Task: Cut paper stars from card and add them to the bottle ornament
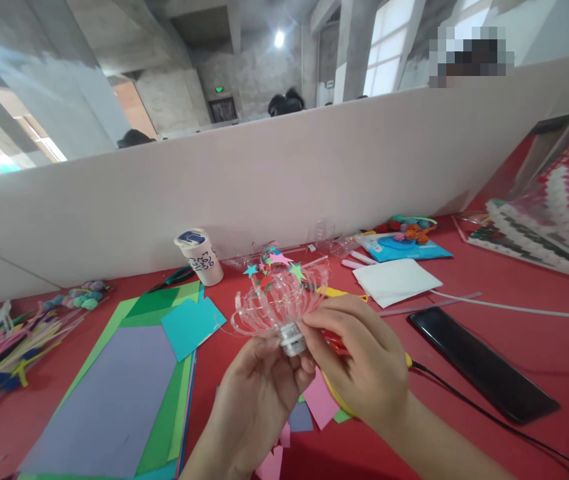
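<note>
I hold a clear plastic bottle craft, cut into curled strips and dotted with small coloured paper stars, above the red table. My left hand grips its threaded neck from below, fingers closed round it. My right hand pinches a strip near the neck on the right side. A yellow object lies under my right hand, mostly hidden.
Coloured paper sheets lie at the left, pipe cleaners at the far left edge. A paper cup stands by the white partition. A black phone with a cable, white paper and a blue packet lie at the right.
</note>
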`<state>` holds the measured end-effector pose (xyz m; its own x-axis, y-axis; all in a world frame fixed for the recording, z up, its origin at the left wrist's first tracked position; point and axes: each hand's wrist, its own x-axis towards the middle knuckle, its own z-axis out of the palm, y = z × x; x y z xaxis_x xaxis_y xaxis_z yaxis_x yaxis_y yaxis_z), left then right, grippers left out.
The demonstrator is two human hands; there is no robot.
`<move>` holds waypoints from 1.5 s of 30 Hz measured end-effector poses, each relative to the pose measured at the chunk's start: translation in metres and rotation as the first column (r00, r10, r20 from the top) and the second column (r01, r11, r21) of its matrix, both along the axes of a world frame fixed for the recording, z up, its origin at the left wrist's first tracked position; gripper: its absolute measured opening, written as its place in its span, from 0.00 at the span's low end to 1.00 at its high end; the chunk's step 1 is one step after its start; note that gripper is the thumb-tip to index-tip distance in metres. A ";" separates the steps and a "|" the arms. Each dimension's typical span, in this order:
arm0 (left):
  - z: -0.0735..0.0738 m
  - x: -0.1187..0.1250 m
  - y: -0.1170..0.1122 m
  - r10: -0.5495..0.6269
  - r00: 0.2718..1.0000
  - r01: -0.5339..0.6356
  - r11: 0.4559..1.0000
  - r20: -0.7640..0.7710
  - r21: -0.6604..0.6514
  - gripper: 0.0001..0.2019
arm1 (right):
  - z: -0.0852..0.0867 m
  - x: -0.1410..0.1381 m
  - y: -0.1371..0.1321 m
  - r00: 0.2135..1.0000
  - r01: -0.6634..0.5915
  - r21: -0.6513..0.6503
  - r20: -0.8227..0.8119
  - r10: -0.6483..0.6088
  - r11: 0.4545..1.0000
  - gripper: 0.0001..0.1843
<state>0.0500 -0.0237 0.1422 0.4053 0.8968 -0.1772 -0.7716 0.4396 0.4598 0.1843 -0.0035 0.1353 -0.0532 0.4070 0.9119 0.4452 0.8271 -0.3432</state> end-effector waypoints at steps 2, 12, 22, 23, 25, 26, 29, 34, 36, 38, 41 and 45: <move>0.000 0.000 -0.001 0.004 1.000 -0.004 1.000 0.002 0.019 0.10 | 0.001 0.000 -0.001 0.999 -0.020 -0.048 -0.030 0.018 0.999 0.10; 0.002 0.001 -0.002 0.055 0.998 -0.055 0.999 -0.019 -0.001 0.10 | -0.006 0.001 -0.001 0.998 0.000 0.087 0.061 -0.005 0.996 0.11; 0.007 0.000 0.000 0.098 0.995 -0.099 0.995 -0.027 -0.008 0.08 | -0.006 0.003 -0.001 0.988 -0.053 0.097 0.152 0.037 0.994 0.17; 0.007 0.000 0.000 0.098 0.995 -0.099 0.995 -0.030 -0.019 0.08 | -0.006 0.003 -0.001 0.988 -0.060 0.092 0.148 0.046 0.994 0.18; 0.007 0.000 -0.001 0.099 0.995 -0.100 0.995 -0.029 -0.032 0.07 | -0.006 0.003 -0.001 0.989 -0.071 0.085 0.137 0.059 0.994 0.19; 0.007 0.000 -0.001 0.097 0.995 -0.098 0.995 -0.030 -0.033 0.06 | -0.006 0.002 -0.001 0.989 -0.076 0.086 0.136 0.063 0.993 0.20; 0.007 0.000 -0.002 0.101 0.994 -0.102 0.995 -0.034 -0.018 0.06 | -0.005 0.001 -0.001 0.989 -0.089 0.103 0.130 0.075 0.991 0.21; 0.004 -0.001 -0.002 0.121 0.987 -0.112 0.990 -0.104 0.087 0.06 | -0.006 -0.001 -0.002 0.990 -0.106 0.100 0.101 0.096 0.989 0.22; 0.002 -0.002 -0.002 0.122 0.985 -0.107 0.986 -0.120 0.124 0.07 | -0.008 -0.002 -0.001 0.991 -0.108 0.103 0.091 0.099 0.989 0.21; 0.001 -0.002 -0.003 0.118 0.986 -0.099 0.984 -0.122 0.149 0.07 | -0.009 -0.003 -0.001 0.992 -0.101 0.119 0.090 0.091 0.988 0.21; 0.001 -0.003 -0.003 0.100 0.989 -0.080 0.983 -0.114 0.166 0.08 | -0.010 -0.002 -0.001 0.993 -0.078 0.135 0.098 0.065 0.988 0.21; 0.002 -0.007 0.002 0.096 0.987 -0.070 0.979 -0.128 0.193 0.09 | -0.009 -0.001 -0.002 0.991 -0.118 0.128 0.082 0.108 0.985 0.20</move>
<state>0.0434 -0.0218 0.1439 0.3120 0.9487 -0.0507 -0.7265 0.2726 0.6307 0.1837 -0.0050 0.1258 -0.1615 0.2707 0.9490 0.3663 0.9094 -0.1970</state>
